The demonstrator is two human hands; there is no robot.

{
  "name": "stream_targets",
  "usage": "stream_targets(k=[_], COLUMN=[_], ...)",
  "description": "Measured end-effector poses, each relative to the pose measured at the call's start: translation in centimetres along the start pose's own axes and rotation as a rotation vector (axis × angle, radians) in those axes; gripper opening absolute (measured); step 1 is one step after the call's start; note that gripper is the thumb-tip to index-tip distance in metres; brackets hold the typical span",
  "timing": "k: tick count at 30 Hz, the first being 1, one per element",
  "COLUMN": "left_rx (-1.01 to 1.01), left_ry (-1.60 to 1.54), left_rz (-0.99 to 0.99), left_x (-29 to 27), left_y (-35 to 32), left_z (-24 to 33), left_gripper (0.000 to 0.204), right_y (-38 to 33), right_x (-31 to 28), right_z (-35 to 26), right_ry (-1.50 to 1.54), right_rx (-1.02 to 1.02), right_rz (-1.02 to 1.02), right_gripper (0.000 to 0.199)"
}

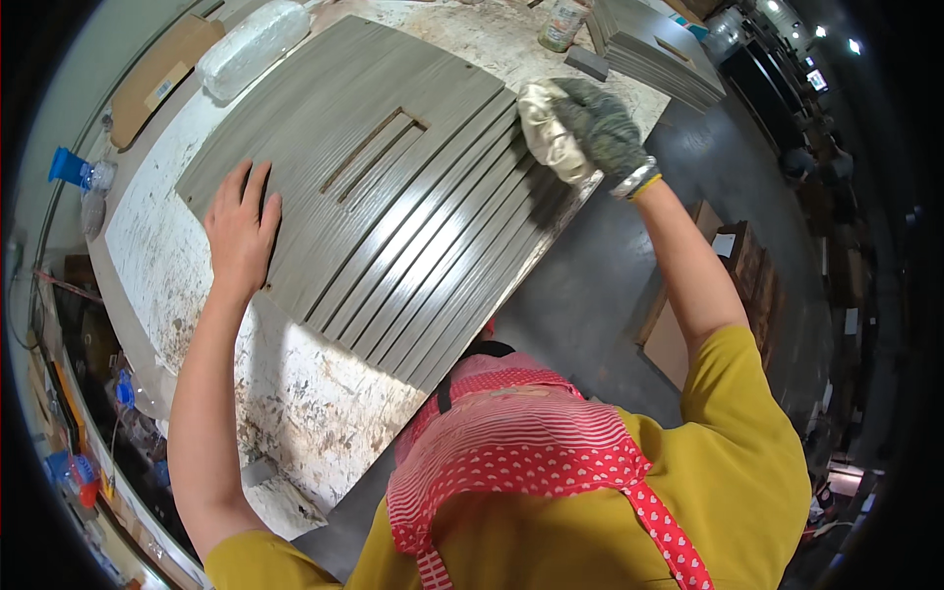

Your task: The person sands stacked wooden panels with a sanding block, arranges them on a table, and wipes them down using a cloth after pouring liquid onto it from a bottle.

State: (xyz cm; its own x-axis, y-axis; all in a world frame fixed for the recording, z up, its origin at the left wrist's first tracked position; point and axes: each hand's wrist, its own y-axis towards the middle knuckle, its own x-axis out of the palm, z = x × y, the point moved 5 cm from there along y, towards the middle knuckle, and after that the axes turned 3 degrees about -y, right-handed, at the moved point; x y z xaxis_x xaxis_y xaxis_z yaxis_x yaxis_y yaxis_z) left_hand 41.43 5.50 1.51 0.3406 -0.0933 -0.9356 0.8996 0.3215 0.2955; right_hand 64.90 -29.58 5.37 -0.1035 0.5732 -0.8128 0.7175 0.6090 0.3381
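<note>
Pressing a cloth point(544, 131) under the gloved right hand point(602, 126) onto grey panels point(393, 187)

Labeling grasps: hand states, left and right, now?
Left hand: open, flat on the grey panels.
Right hand: gloved, closed on a pale cloth at the panels' edge.

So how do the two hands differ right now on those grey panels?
The left hand is bare and lies flat, fingers spread, on the top grey panel. The right hand wears a dark knit glove and presses a pale cloth at the stack's far edge. Both rest on the same fanned stack.
</note>
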Motion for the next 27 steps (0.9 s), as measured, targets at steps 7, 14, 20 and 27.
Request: stream_targets(k=[7,14,20,27], left_rx=[0.031,0.046,0.010,0.051], left_ry=[0.013,0.011,0.014,-0.004], left_rz=[0.023,0.042,0.031,0.037], left_x=[-0.1,0.5,0.6,0.9], left_y=[0.5,0.8,0.1,1.5], left_z=[0.8,0.8,0.1,1.0], left_gripper=[0.043,0.045,0.044,0.044], right_y=[-5.8,-13.7,-11.0,-11.9], right_x=[7.6,13.7,6.8,12.0], right_z=[-8.3,-20.8,-16.0,-16.8], right_ry=[-0.394,0.016,-0.077,-0.100], right_rx=[-0.366,-0.554,-0.622,-0.543], right_rz=[0.062,-0.157,-0.048,0.160], right_gripper=[0.040,0.039,0.030,0.039])
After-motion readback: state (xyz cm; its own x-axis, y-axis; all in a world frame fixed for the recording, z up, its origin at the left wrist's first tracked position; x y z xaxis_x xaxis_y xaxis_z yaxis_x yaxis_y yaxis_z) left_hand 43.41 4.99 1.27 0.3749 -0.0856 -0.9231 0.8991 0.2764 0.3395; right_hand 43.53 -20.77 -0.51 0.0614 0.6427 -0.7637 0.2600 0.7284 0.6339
